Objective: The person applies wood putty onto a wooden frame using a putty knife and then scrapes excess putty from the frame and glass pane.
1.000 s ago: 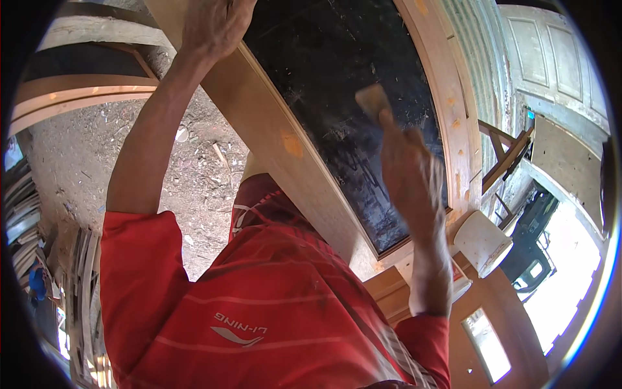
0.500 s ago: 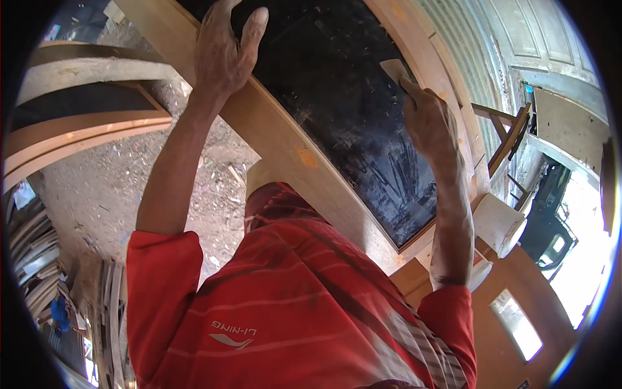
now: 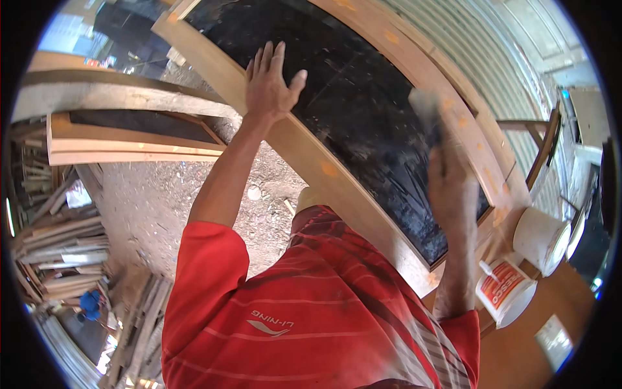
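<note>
A long wooden frame (image 3: 311, 157) with a dark glossy panel (image 3: 356, 97) set in it lies in front of me. Orange filler patches dot its wood, and whitish smears cover the panel's near end. My left hand (image 3: 269, 91) rests flat on the near-side rail, fingers spread over the panel and holding nothing. Over the right part of the frame, my right hand (image 3: 452, 191) is wrapped round a putty knife (image 3: 424, 107), whose pale flat blade points away from me. Motion blurs both hand and blade; I cannot tell whether the blade touches the wood.
Two white buckets, a plain one (image 3: 541, 241) and one with a red label (image 3: 504, 292), stand right of the frame's near end. On the left are a thick beam (image 3: 123, 94), another framed panel (image 3: 129, 148) and stacked wood scraps (image 3: 61, 249). Corrugated sheeting (image 3: 466, 45) borders the far right.
My view has shifted, so the frame and buckets appear elsewhere in it. The putty knife has moved from above the dark panel toward the right-hand rail. My left hand's fingers are more spread.
</note>
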`<state>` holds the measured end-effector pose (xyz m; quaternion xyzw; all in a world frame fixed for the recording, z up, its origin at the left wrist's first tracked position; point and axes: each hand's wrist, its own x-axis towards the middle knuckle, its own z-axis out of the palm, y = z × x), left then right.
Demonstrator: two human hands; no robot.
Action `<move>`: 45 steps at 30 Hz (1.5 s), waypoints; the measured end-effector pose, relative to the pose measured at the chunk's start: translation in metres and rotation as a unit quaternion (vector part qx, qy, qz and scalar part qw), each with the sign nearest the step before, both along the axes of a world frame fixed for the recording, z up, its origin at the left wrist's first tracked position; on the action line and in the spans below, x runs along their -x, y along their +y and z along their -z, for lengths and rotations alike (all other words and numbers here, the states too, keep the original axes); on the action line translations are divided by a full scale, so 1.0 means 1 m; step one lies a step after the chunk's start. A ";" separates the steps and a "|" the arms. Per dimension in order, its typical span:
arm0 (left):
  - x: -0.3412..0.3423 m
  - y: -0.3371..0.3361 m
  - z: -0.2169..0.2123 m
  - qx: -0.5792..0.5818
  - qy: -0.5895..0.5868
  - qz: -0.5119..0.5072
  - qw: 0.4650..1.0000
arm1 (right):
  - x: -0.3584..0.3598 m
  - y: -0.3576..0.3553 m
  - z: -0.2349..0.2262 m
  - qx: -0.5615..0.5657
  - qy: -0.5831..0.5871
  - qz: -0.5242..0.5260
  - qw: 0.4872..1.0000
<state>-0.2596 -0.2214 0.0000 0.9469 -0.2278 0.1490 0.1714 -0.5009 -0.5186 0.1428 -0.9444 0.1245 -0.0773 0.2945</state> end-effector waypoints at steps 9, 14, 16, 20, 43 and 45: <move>-0.014 -0.005 0.004 -0.028 0.015 -0.020 0.999 | 0.045 -0.016 0.074 -0.030 -0.050 0.076 0.995; -0.011 0.003 0.005 -0.023 0.013 -0.028 0.999 | 0.041 0.004 0.050 -0.069 -0.112 0.102 0.986; -0.013 0.001 0.003 -0.014 0.009 -0.023 1.000 | 0.038 0.004 0.069 -0.018 -0.047 0.064 0.997; -0.015 -0.005 0.001 0.017 -0.003 -0.017 1.000 | 0.025 0.007 0.074 0.009 -0.035 0.019 0.999; -0.017 0.013 -0.004 0.117 0.064 0.102 0.986 | 0.018 0.057 0.053 0.053 0.209 0.165 0.962; -0.015 0.010 -0.008 0.098 0.064 0.107 0.987 | 0.029 0.049 0.050 0.054 0.152 0.146 0.976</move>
